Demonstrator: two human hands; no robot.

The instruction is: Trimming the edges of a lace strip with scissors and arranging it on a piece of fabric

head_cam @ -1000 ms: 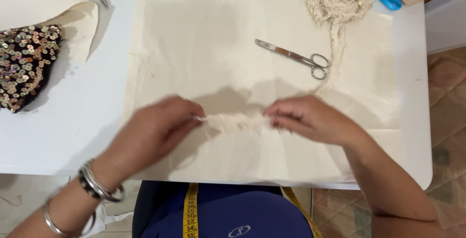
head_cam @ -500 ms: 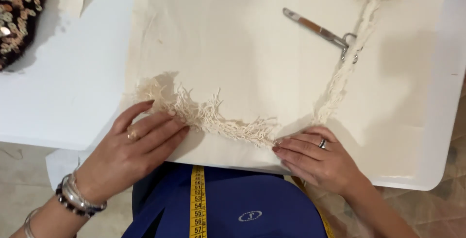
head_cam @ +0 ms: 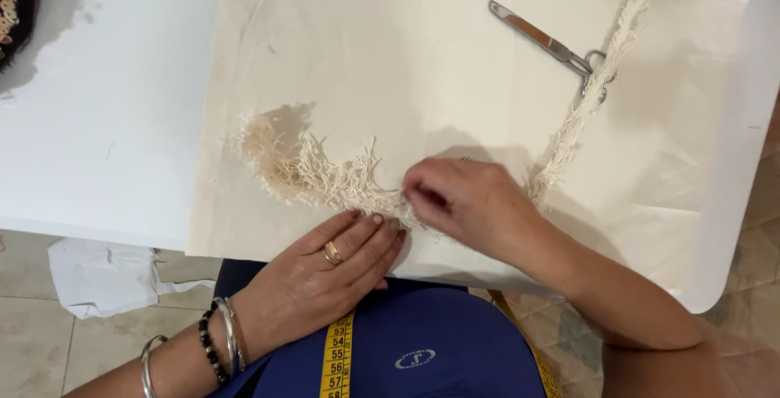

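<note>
Cream fringe trim (head_cam: 313, 172) curls across the cream cloth (head_cam: 422, 65) low in the frame, its near end lying between the hands. Left hand (head_cam: 329, 264) lies flat and open, fingertips pressing cloth just beside the fringe. Right hand (head_cam: 467, 203) pinches the fringe closed. Scissors (head_cam: 552, 45) lie upper right, well apart, on the white counter (head_cam: 106, 122).

White worktop (head_cam: 106, 146) with rounded corners, beige tiled floor (head_cam: 49, 349) underneath, crumpled white paper (head_cam: 106, 276) lying down there. Soft light from overhead.
</note>
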